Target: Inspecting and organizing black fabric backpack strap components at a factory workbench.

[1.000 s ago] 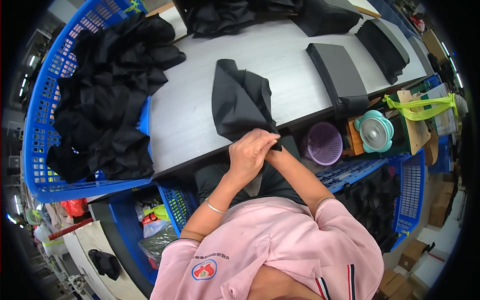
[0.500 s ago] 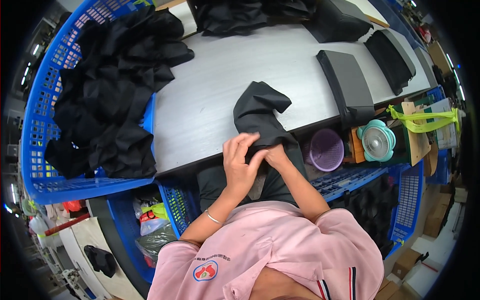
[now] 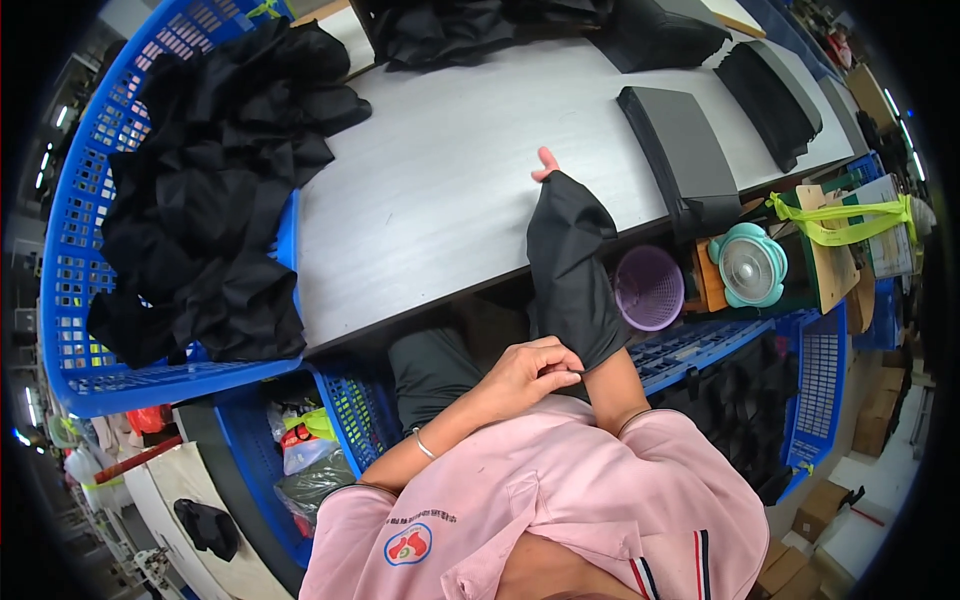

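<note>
A black fabric sleeve (image 3: 572, 268) is pulled over my right forearm like a tube. From its far end the fingertips of my right hand (image 3: 545, 164) stick out above the table, slightly apart; the rest of that hand is inside the cloth. My left hand (image 3: 528, 378) pinches the near edge of the sleeve below my right elbow, thumb and fingers closed on the hem.
A grey table (image 3: 430, 190) spans the front. On its left stands a blue basket (image 3: 75, 300) heaped with black cloth pieces (image 3: 215, 200). Stacked dark pieces (image 3: 680, 145) lie at the right. Below them are a purple bin (image 3: 650, 290) and a small turquoise fan (image 3: 750, 265).
My right hand has pushed through the cloth, and its fingertips now show at the far end. The sleeve has spread along my forearm; my left hand has drawn its edge back toward me.
</note>
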Demonstrator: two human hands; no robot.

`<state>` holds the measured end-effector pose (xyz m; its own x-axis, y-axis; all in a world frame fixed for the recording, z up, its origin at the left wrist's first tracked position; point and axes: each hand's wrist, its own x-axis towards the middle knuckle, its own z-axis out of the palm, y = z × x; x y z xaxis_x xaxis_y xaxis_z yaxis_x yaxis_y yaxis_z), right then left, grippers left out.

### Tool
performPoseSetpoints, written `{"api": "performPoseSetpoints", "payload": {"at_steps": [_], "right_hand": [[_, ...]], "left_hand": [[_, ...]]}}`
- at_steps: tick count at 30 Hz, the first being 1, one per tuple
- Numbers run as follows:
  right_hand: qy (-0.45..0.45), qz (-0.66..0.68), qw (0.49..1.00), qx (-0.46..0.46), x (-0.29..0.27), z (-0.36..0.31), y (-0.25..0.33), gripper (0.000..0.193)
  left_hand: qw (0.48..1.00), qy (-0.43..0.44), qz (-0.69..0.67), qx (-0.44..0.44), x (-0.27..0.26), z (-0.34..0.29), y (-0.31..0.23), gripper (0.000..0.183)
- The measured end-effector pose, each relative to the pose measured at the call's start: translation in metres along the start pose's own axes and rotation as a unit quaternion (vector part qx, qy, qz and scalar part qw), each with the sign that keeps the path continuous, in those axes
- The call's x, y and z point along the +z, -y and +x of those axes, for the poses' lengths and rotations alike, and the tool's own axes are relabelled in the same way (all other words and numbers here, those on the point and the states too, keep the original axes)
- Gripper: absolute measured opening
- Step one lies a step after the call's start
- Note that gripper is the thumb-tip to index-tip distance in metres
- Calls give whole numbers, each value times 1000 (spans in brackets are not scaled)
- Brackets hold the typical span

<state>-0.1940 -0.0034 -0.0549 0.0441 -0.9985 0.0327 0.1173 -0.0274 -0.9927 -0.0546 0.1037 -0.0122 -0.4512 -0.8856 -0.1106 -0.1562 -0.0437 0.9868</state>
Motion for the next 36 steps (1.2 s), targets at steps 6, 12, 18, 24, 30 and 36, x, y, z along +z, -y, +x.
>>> {"api": "performPoseSetpoints", "payload": {"at_steps": [6,12,18,24,30,36], "right_hand": [[-26,14,998,-63,37,58,-21,39],[109,27,991,-79,104,-15,-28,31],[352,-109,913,-176,52,-89,17,18],[35,-66,995,69,28,-72,16,42],[9,-273,935,-227,70,-28,40,39],[148,25,984,99,49,-10,69,10]], "left_hand": [[953,-285,-98,38,-13,16,-6,10],[856,-495,27,148,-105,76,28,22],[810,-573,-27,121,-196,64,35,22],[856,-458,-190,146,-176,30,10,15],[928,-352,-17,120,-98,24,-25,13],[915,-333,-209,90,-123,4,-18,15]]}}
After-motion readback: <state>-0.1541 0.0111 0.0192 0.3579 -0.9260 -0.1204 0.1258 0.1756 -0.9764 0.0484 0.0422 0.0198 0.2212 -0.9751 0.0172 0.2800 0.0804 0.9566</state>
